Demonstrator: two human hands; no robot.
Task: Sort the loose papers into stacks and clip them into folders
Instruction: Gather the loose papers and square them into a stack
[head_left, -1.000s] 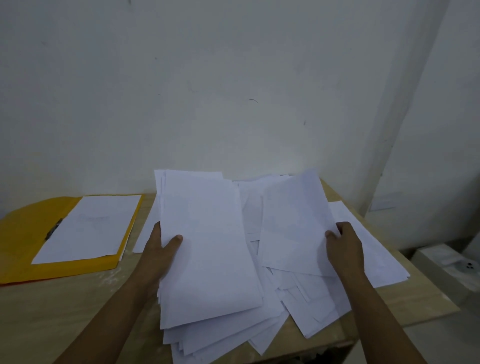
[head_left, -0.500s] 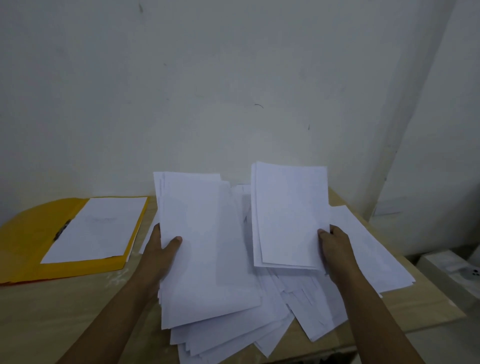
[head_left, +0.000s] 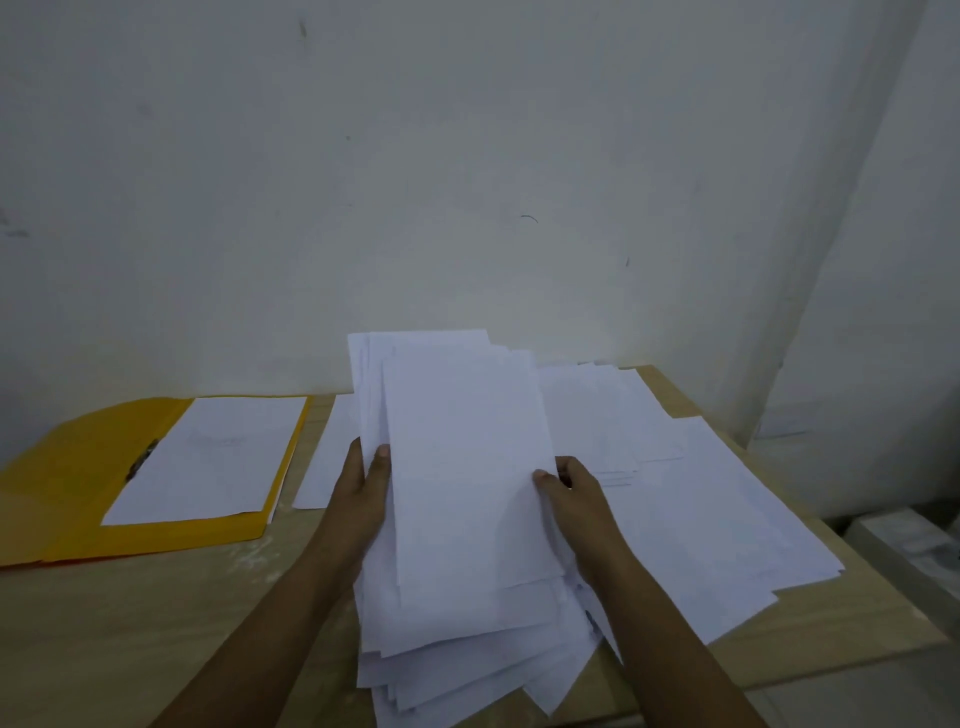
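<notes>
Right hand (head_left: 574, 501) brought its sheets onto left hand's (head_left: 363, 493) stack (head_left: 462, 467) (smooth, white).

Plain office corner: wooden desk (head_left: 156, 623), yellow folder (head_left: 67, 499), loose papers (head_left: 727, 519).

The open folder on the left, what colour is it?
Yellow folder, seen in the head view.

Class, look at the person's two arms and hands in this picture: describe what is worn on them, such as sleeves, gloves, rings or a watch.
Nothing is worn. The left hand and right hand are bare, without gloves, and no rings or watch show. Both forearms are bare down to the frame's bottom edge, so no sleeves show.
</notes>
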